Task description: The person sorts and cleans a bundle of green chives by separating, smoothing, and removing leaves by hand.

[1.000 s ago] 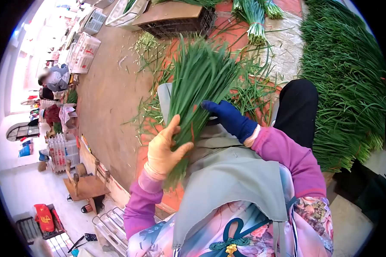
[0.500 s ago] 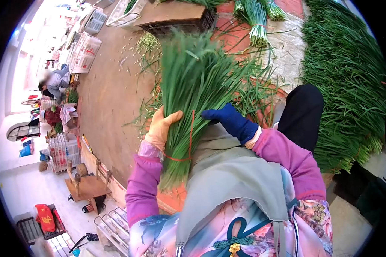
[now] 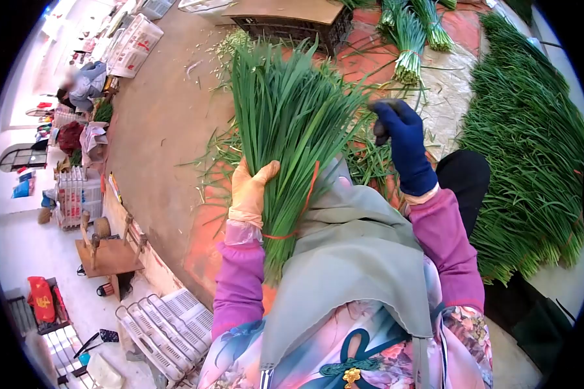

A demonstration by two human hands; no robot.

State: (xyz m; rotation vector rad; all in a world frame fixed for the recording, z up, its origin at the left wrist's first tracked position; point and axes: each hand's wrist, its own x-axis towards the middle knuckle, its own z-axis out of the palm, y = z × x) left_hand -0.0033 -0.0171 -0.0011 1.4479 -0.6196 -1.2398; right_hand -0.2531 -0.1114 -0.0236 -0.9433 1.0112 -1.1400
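Observation:
My left hand (image 3: 250, 188), in a pale orange glove, is wrapped round a large bunch of long green leaves (image 3: 289, 123). A red band (image 3: 280, 236) circles the bunch near its lower, stem end, and a loop of it runs up over the leaves. My right hand (image 3: 398, 133), in a dark blue glove with dark fingertips, is raised to the right of the bunch, apart from it. Its fingers are curled, and whether anything small is between them cannot be made out. Loose leaves (image 3: 370, 159) lie on the floor behind the bunch.
A thick pile of green leaves (image 3: 525, 149) covers the right side. Tied bunches (image 3: 409, 48) lie at the top. A board-topped crate (image 3: 285, 11) stands beyond my hands. At the left are white crates (image 3: 169, 330), a wooden stool (image 3: 110, 256) and a distant person (image 3: 87, 84).
My right hand has left the bunch and risen to the right, its fingers now curled. The bunch stays in my left hand, turned so the red band shows. The view has shifted a little.

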